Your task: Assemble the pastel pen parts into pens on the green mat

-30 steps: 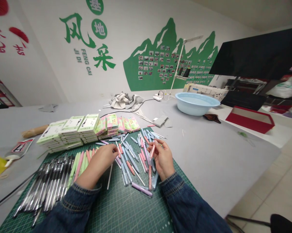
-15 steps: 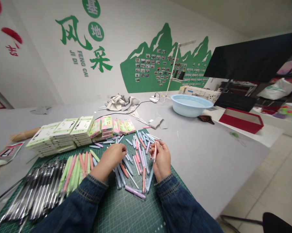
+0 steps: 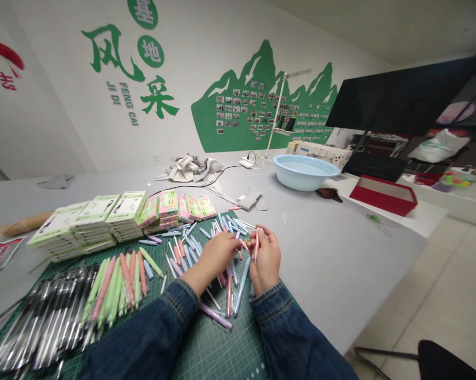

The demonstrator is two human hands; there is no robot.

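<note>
Clock centred on the right hand (image 3: 266, 259), twelve pointing away from the wearer. Held there, pinched between thumb and fingers: slim pink pen piece (image 3: 256, 245), long axis roughly along twelve–six. At nine o'clock, just beside: left hand (image 3: 218, 253), back upward, fingertips drawn in close to the held piece. Cannot tell about anything between those fingertips.

Handling, as judged: probably very light, stiff along its length. Likely smooth, so apt to roll or slide under a loose pinch. Presumably plastic; fairly safe under fingertip pressure, perhaps less so under sharp bending. Best taken at mid-length, thumb opposed to fingers, both ends left free.

Appearance: coral-pink, narrow, straight, apparently a little glossy. Partly covered by fingers; end details too small to tell. Similar in colour to part of the row of green and pink pens (image 3: 117, 287), near nine o'clock.

Surroundings: loose pen parts (image 3: 188, 255), mostly blue, scattered from nine to near twelve on the green cutting mat (image 3: 210, 351). Between seven and eight: purple piece (image 3: 217, 318). Farther out, between eight and nine: black-and-clear pens (image 3: 44, 314). Toward ten: stacked boxes (image 3: 91, 227).
</note>
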